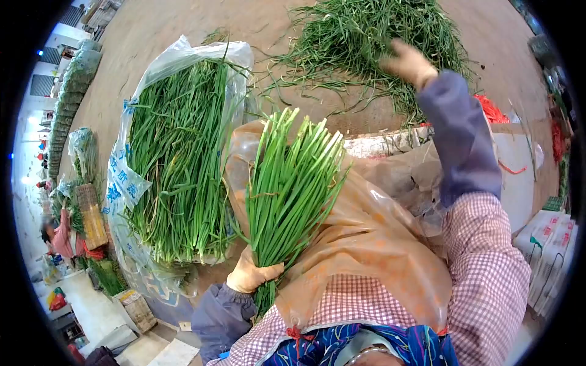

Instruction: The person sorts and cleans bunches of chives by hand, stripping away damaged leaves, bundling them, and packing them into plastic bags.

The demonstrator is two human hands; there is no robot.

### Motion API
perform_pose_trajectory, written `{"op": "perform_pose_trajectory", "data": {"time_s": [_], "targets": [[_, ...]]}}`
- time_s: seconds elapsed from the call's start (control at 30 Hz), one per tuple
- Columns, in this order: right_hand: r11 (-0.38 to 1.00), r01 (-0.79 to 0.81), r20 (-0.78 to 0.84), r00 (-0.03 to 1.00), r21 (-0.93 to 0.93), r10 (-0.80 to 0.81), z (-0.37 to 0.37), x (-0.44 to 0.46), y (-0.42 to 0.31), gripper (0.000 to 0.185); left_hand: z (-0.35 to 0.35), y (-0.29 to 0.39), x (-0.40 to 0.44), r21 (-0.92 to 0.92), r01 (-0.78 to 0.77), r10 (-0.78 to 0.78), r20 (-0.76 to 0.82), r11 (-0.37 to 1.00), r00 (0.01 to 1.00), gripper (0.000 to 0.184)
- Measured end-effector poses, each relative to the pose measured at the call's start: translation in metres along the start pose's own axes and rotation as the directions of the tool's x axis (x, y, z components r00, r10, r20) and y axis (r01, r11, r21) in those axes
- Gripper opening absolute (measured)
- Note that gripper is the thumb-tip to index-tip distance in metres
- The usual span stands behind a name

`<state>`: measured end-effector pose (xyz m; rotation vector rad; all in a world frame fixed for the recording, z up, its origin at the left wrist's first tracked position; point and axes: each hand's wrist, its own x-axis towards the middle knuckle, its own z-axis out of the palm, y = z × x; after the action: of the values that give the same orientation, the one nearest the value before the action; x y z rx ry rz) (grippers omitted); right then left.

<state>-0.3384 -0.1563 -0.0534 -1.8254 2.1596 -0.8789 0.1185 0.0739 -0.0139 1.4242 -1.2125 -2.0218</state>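
Observation:
My left hand (251,272), in a pale glove, is closed around the lower leafy part of a bunch of garlic chives (287,189). The bunch stands up over my lap with its pale cut ends fanned out at the top. My right hand (408,63), also gloved and slightly blurred, is stretched out with fingers apart at the edge of a loose heap of green leaves (372,30); I see nothing held in it. To the left, more garlic chives (180,158) lie stacked on an open clear plastic bag (137,104) with blue print.
A brownish plastic apron (372,238) covers my lap. Red plastic (490,110) lies right of the heap, and white boxes (546,250) stand at far right. Along the left are bagged greens (73,79), a crate (91,216) and another person (62,235). Stray leaves litter the floor (268,36).

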Motion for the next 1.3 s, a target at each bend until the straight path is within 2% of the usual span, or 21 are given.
{"op": "perform_pose_trajectory", "data": {"time_s": [0.03,0.1,0.17,0.23,0.3,0.43,0.5,0.53,0.6,0.67,0.7,0.77,0.83,0.87,0.9,0.97,1.03,1.1,1.2,1.23,1.3], "targets": [[0.85,0.186,0.055,0.982,-0.494,-0.183,0.01,-0.017,0.002,0.048,0.003,-0.003,0.002,0.031,-0.064,0.064,-0.011,0.997,0.998,0.055],[0.976,0.201,0.036,0.978,0.08,-0.205,-0.003,-0.044,-0.051,0.047,0.01,0.009,0.0,0.02,0.064,-0.063,-0.03,0.998,0.998,0.053],[0.761,0.349,-0.056,0.922,0.547,-0.382,0.004,-0.083,-0.102,0.042,0.013,0.015,-0.003,-0.006,0.219,-0.219,-0.039,0.976,0.975,0.052],[0.673,0.613,0.006,0.737,0.414,-0.676,-0.005,-0.116,-0.149,0.035,0.02,0.012,-0.004,0.045,0.119,-0.113,-0.113,0.992,0.987,0.05],[0.799,0.486,0.413,0.685,0.354,-0.599,0.0,-0.136,-0.18,0.031,0.025,0.01,-0.007,0.104,0.124,-0.105,-0.177,0.987,0.979,0.05],[0.695,0.482,0.292,0.666,0.534,-0.686,0.035,-0.171,-0.186,0.014,0.032,0.002,-0.014,0.017,0.047,-0.043,-0.202,0.999,0.978,0.047],[0.54,0.253,0.297,0.615,0.803,-0.73,0.023,-0.174,-0.187,0.009,0.029,0.003,-0.012,0.102,0.036,-0.021,-0.149,0.994,0.989,0.052],[0.486,-0.105,0.469,0.496,0.868,-0.731,0.018,-0.172,-0.186,0.011,0.027,0.004,-0.01,0.172,-0.004,0.025,-0.118,0.985,0.993,0.055],[0.448,-0.695,0.698,0.108,0.563,-0.708,-0.015,-0.153,-0.186,0.016,0.021,-0.001,-0.005,0.274,-0.066,0.079,-0.039,0.959,0.996,0.059],[0.212,-0.776,0.638,0.295,0.595,-0.712,-0.051,-0.133,-0.173,0.018,0.022,-0.002,-0.006,0.233,-0.036,0.062,-0.104,0.972,0.993,0.057],[-0.046,-0.711,0.505,0.543,0.702,-0.671,-0.042,-0.124,-0.148,0.013,0.023,-0.003,-0.008,0.211,-0.02,0.05,-0.135,0.977,0.99,0.056],[-0.488,-0.327,0.113,0.901,0.809,-0.418,-0.024,-0.104,-0.099,0.011,0.021,-0.005,-0.01,0.281,-0.016,0.056,-0.134,0.96,0.989,0.062],[-0.303,0.008,-0.103,0.948,0.953,-0.301,-0.054,-0.057,-0.076,0.016,0.02,-0.006,-0.01,0.311,-0.011,0.058,-0.141,0.95,0.988,0.062],[0.163,-0.097,0.128,0.974,0.982,-0.188,-0.052,-0.055,-0.069,0.022,0.02,-0.008,-0.011,0.305,-0.004,0.052,-0.151,0.952,0.987,0.06],[0.572,-0.243,0.281,0.959,0.783,0.024,-0.044,-0.056,-0.061,0.027,0.019,-0.008,-0.01,0.299,0.002,0.048,-0.16,0.954,0.986,0.058],[0.625,-0.076,0.299,0.918,0.777,-0.261,-0.011,-0.083,-0.076,0.031,0.009,-0.013,-0.006,0.32,0.033,0.0,-0.104,0.947,0.995,0.056],[0.813,-0.078,0.48,0.838,0.577,-0.261,-0.008,-0.112,-0.123,0.034,0.008,-0.015,-0.006,0.27,0.065,-0.045,-0.081,0.96,0.996,0.055],[0.938,0.141,0.435,0.858,0.316,-0.275,0.013,-0.118,-0.139,0.032,0.011,-0.011,-0.006,0.221,0.055,-0.035,-0.095,0.974,0.995,0.055],[0.891,0.131,0.369,0.876,0.435,-0.309,0.036,-0.113,-0.125,0.029,0.008,-0.012,-0.007,0.258,0.043,-0.016,-0.106,0.965,0.994,0.057],[0.794,0.192,0.088,0.952,0.577,-0.294,0.066,-0.117,-0.105,0.024,0.008,-0.012,-0.007,0.24,0.052,-0.027,-0.105,0.969,0.994,0.056],[0.767,0.169,-0.066,0.984,0.619,-0.164,0.062,-0.09,-0.082,0.022,0.008,-0.013,-0.008,0.195,0.069,-0.049,-0.103,0.978,0.993,0.056]]}}
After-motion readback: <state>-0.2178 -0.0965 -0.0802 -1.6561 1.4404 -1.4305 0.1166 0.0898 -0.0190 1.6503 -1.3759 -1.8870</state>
